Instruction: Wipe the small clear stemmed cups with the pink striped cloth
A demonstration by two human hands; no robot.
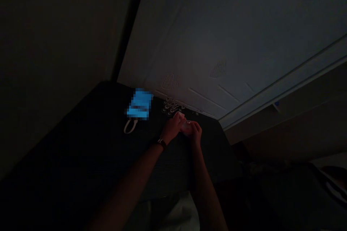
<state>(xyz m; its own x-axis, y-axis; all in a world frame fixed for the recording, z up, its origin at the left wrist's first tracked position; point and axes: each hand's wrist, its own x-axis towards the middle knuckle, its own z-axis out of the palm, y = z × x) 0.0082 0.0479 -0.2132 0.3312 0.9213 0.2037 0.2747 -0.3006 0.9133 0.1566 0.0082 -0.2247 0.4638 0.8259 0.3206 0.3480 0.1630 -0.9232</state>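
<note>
In the dim head view, my left hand (pixel 172 129), with a dark band on its wrist, and my right hand (pixel 196 133) meet above a dark table. Between them is a pinkish, see-through, shiny thing (pixel 186 128), perhaps thin plastic; its kind is too dark to make out. The fingers of both hands are closed on its sides. A paler piece (pixel 179 116) shows at my left fingertips. Just beyond the hands lies a heap of small shiny ring-like pieces (pixel 170 106), with a few more pieces (pixel 197 113) to the right.
Left of the hands, a lit phone-like screen (pixel 139 104), blurred into blocks, lies with a pale loop strap (pixel 130 126). A white panel (pixel 230 36) with striped heart shapes rises behind the dark table (pixel 108 144). A shelf edge (pixel 276 106) runs along the right.
</note>
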